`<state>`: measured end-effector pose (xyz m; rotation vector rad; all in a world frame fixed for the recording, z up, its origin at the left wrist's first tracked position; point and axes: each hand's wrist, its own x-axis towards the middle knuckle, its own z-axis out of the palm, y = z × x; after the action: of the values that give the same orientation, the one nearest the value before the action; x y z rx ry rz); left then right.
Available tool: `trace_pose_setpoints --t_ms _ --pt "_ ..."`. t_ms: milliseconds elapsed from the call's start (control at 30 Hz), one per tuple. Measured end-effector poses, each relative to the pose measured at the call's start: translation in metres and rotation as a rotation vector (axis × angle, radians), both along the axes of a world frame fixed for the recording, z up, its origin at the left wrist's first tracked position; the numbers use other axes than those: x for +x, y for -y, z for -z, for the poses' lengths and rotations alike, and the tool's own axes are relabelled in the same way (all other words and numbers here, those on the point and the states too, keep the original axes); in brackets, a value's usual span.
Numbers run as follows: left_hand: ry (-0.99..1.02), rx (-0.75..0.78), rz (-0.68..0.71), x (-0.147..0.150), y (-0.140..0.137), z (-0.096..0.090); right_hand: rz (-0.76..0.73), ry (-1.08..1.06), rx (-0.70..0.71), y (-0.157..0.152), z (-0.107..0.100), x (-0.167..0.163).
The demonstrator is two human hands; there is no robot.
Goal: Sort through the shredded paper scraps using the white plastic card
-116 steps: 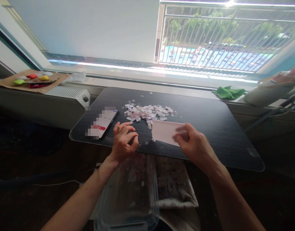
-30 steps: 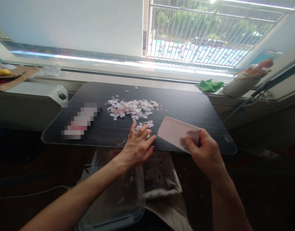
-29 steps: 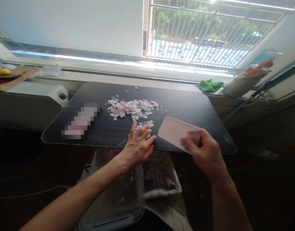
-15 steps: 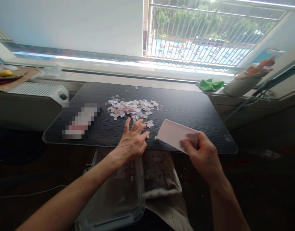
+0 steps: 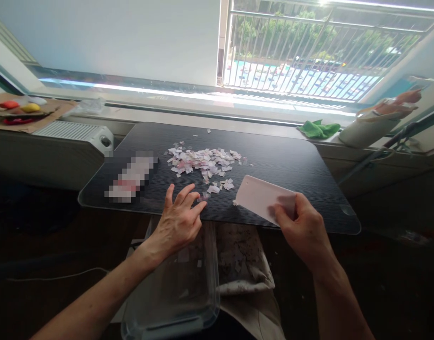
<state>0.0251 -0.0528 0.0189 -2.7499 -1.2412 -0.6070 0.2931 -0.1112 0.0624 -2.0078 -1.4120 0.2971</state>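
My right hand [image 5: 303,231] is closed on the right end of a flat white card [image 5: 264,198], with the thumb on its upper face. The card has a small hole near its far left corner and is held at the table's front edge. A small scrap [image 5: 235,202] is at its left end. My left hand [image 5: 179,219] is over the front edge, fingers spread and curved, seemingly holding nothing. A few scraps lie just beyond its fingertips. Behind them a loose pile of torn paper scraps [image 5: 202,160] lies on the dark table [image 5: 280,156].
Below the front edge, a clear plastic bin [image 5: 167,293] with a few scraps inside sits by my lap. A pixelated object [image 5: 131,177] lies on the table's left. A green cloth [image 5: 318,129] and a white container [image 5: 367,127] stand on the windowsill; a radiator [image 5: 75,134] is at left.
My left hand has moved left and slightly toward me, uncovering scraps near the front edge. The card has shifted slightly left over the table. The whole view has shifted a little.
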Motion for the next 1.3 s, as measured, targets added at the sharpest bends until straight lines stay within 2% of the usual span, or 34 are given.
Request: trace_pose_setpoints --t_ms 100,233,367,467,700,900,967,1133,1300 --pt "0.029 0.022 -0.055 -0.010 -0.001 0.001 0.005 -0.054 0.027 0.000 -0.001 0.000" --pt "0.120 0.063 -0.138 -0.015 -0.017 0.005 -0.121 -0.175 0.027 -0.017 0.005 -0.020" --pt "0.231 0.064 -0.248 -0.018 -0.038 0.017 -0.186 -0.191 0.033 -0.034 0.012 -0.040" --pt "0.293 0.054 -0.260 -0.020 -0.046 0.026 -0.233 -0.194 -0.004 -0.036 0.013 -0.045" --pt "0.323 0.079 -0.234 -0.020 -0.045 0.029 -0.145 -0.282 0.014 -0.030 0.016 -0.021" --pt "0.327 0.064 -0.221 -0.020 -0.045 0.027 -0.004 -0.618 0.124 -0.037 0.021 0.023" --pt "0.325 0.075 -0.210 -0.020 -0.045 0.027 -0.005 -0.666 0.093 -0.045 0.024 0.035" --pt "0.319 0.110 -0.187 -0.021 -0.046 0.028 -0.118 -0.750 -0.058 -0.065 0.033 0.048" --pt "0.309 0.108 -0.180 -0.022 -0.046 0.028 -0.258 -0.732 -0.223 -0.069 0.029 0.051"
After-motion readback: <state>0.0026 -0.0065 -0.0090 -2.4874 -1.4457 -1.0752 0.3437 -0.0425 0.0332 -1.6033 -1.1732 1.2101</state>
